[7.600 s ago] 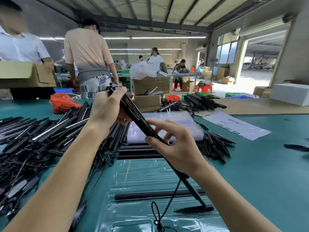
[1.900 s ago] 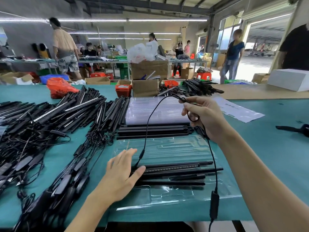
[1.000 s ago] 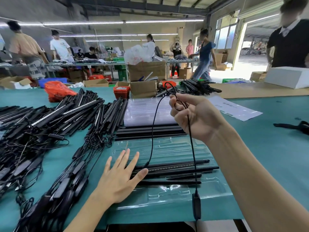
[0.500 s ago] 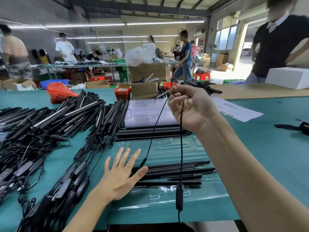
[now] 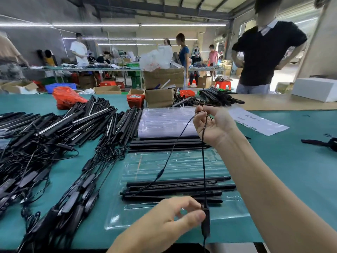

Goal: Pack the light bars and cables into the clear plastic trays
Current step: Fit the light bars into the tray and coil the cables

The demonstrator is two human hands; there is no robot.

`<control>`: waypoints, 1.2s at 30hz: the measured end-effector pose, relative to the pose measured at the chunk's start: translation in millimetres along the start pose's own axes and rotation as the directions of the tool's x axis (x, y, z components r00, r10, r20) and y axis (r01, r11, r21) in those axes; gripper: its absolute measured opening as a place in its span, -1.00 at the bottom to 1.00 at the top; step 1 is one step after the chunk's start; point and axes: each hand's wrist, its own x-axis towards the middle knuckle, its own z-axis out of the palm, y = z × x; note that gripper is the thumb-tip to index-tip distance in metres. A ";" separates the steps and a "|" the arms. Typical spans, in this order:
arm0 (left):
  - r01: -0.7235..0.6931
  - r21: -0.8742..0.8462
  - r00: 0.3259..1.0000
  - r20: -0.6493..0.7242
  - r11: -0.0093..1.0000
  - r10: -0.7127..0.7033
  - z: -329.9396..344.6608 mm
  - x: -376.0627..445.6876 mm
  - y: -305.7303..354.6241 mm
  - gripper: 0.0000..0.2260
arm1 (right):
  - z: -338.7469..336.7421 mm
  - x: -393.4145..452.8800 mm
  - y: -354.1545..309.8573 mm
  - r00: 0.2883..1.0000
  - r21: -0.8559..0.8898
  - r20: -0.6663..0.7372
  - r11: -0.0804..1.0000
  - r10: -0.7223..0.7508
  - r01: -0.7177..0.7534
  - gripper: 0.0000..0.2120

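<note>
A clear plastic tray [image 5: 175, 161] lies on the teal table in front of me, with several black light bars [image 5: 178, 188] lying across its near half. My right hand [image 5: 212, 125] is raised above the tray and pinches a loop of thin black cable [image 5: 203, 161]. One strand runs down to the bars; the other hangs straight to a black inline controller [image 5: 205, 222]. My left hand [image 5: 167, 220] is at the tray's near edge, thumb and fingers closing on the controller's top.
Heaps of black light bars and tangled cables [image 5: 54, 143] cover the left of the table. A stack of clear trays [image 5: 166, 121] sits behind more bars. A paper sheet [image 5: 257, 121] lies at right. A person in black [image 5: 262, 55] stands beyond the table.
My left hand has lifted off the tray, where it lay flat, and come right to take the hanging controller. My right hand has kept the cable loop raised.
</note>
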 end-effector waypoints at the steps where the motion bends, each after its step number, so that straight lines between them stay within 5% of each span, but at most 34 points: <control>1: 0.008 -0.036 1.000 0.025 0.999 -0.008 0.9 -1.1 3.3 -0.66 | -2.9 2.3 -0.9 1.000 0.006 -0.007 1.000 -0.007 0.007 -0.82; 8: 0.082 -0.382 0.988 0.151 0.920 -0.025 -4.3 -11.9 15.2 -0.71 | -29.0 18.2 -7.3 0.999 -0.058 -0.042 0.998 -0.023 0.021 -0.84; 15: 0.236 -0.130 0.957 0.203 0.963 -0.207 -61.9 -16.3 34.0 -0.67 | -70.6 22.1 -32.2 0.998 -0.611 0.053 0.791 -0.018 0.047 -0.80; 18: 0.254 0.034 0.963 0.087 0.967 -0.256 -93.3 -13.9 41.0 -0.71 | -83.7 21.1 -42.7 0.996 -0.740 0.071 0.667 -0.053 0.088 -0.78; 22: 0.302 0.216 0.935 -0.256 0.929 -0.244 -131.7 1.2 56.4 -0.81 | -96.8 21.8 -47.6 0.997 -0.817 0.068 0.571 -0.045 0.081 -0.88; 28: 0.423 0.660 0.743 -0.645 0.621 0.180 -173.5 20.3 97.3 -0.81 | -103.5 25.1 -43.1 0.996 -0.906 0.088 0.416 -0.010 0.084 -0.92; 32: 0.284 0.889 0.566 -0.458 0.360 0.685 -188.8 38.4 100.8 -0.76 | -104.5 29.4 -34.3 0.994 -0.890 0.109 0.443 -0.031 0.112 -0.89; 36: 0.088 0.989 0.485 -0.147 0.119 0.862 -192.4 55.5 69.7 -0.72 | -106.1 33.8 -26.7 0.992 -0.888 0.121 0.441 -0.045 0.128 -0.87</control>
